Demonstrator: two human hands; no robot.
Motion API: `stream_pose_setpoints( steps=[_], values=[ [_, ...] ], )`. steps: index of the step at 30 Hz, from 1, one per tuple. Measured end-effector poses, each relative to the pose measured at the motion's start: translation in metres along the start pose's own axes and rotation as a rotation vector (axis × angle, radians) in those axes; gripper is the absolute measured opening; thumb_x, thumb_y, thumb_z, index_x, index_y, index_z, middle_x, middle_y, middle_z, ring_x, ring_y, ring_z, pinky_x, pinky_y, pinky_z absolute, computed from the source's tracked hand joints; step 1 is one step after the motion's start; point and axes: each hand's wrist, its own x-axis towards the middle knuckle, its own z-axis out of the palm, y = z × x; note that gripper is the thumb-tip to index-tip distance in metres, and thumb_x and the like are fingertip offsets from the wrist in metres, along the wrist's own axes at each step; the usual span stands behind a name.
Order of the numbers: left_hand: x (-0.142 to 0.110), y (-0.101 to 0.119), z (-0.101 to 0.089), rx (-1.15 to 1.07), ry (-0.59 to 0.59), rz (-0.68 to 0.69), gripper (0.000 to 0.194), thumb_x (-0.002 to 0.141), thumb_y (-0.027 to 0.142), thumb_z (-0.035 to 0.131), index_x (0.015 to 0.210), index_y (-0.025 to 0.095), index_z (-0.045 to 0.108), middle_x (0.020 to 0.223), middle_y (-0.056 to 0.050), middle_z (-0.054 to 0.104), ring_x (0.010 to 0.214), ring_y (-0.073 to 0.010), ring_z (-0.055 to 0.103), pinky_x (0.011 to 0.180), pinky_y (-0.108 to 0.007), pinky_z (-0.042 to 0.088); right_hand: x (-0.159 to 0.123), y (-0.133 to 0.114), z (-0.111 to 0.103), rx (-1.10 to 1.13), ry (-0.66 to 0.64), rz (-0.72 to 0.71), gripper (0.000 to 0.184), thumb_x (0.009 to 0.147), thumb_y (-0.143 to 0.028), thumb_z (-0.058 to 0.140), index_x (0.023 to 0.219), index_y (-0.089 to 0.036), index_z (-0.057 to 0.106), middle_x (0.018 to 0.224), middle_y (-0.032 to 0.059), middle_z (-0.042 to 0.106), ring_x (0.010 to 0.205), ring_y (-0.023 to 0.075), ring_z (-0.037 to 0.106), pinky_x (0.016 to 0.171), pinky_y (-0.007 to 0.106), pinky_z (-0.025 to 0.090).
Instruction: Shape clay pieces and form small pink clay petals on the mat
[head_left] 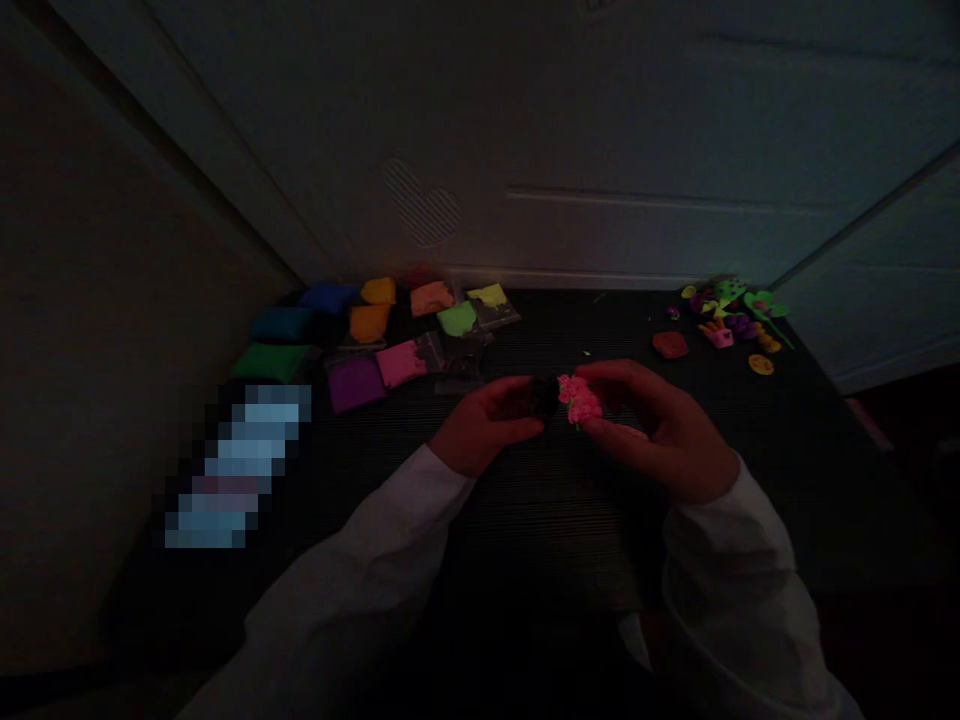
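The scene is very dark. My right hand (660, 430) pinches a small pink clay flower cluster (579, 400) with a bit of green at its base, thumb and fingers closed around it. My left hand (487, 425) is closed on a dark lump (541, 396) that touches the pink cluster's left side. Both hands hover just above a dark ribbed mat (540, 520), near its middle. White sleeves cover both wrists.
Several packets of coloured clay (375, 345) lie at the back left: blue, green, orange, purple, pink, lime. Finished small clay figures (731, 320) and a red-brown lump (670, 345) sit at the back right. A white panelled wall rises behind. A blurred patch lies at left.
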Motion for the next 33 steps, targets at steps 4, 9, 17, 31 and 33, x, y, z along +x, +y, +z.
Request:
stream_pose_setpoints(
  steps=[4,9,17,31,33],
  values=[
    [-0.001,-0.001,0.000,0.014,-0.016,-0.011,0.042,0.052,0.005,0.067,0.090,0.023,0.061,0.091,0.000,0.064,0.084,-0.0153,0.057,0.080,-0.033,0.041,0.001,0.001,0.003,-0.083,-0.010,-0.075,0.039,0.070,-0.025,0.057,0.107,-0.023,0.049,0.103,0.0053,0.053,0.091,0.0180,0.051,0.076,0.032,0.043],
    [0.000,-0.003,-0.004,0.101,-0.017,0.009,0.046,0.051,0.005,0.068,0.093,0.024,0.060,0.092,-0.001,0.063,0.086,-0.0169,0.057,0.080,-0.034,0.041,0.002,0.003,0.005,-0.106,0.005,-0.114,0.039,0.070,-0.024,0.056,0.108,-0.023,0.048,0.105,0.0064,0.051,0.094,0.0190,0.050,0.076,0.033,0.044],
    [-0.002,-0.005,-0.006,0.223,0.012,0.100,0.050,0.053,0.007,0.068,0.097,0.027,0.057,0.092,0.001,0.060,0.085,-0.0140,0.056,0.081,-0.031,0.041,0.004,0.005,0.008,-0.061,-0.032,-0.113,0.039,0.070,-0.022,0.056,0.108,-0.023,0.048,0.108,0.0066,0.049,0.096,0.0185,0.049,0.076,0.032,0.045],
    [-0.003,-0.003,-0.002,0.512,0.040,0.383,0.046,0.056,0.009,0.065,0.097,0.028,0.057,0.103,-0.001,0.052,0.097,-0.0175,0.050,0.085,-0.031,0.039,0.005,0.009,0.012,-0.049,-0.056,-0.145,0.040,0.069,-0.022,0.057,0.108,-0.024,0.048,0.112,0.0065,0.047,0.107,0.0196,0.043,0.089,0.037,0.038],
    [-0.003,-0.003,-0.002,0.511,0.048,0.396,0.046,0.056,0.008,0.065,0.097,0.027,0.057,0.102,-0.002,0.051,0.097,-0.0178,0.049,0.084,-0.031,0.039,0.005,0.009,0.012,-0.046,-0.055,-0.144,0.040,0.069,-0.021,0.057,0.108,-0.025,0.048,0.113,0.0063,0.047,0.107,0.0197,0.043,0.090,0.037,0.038]
  ],
)
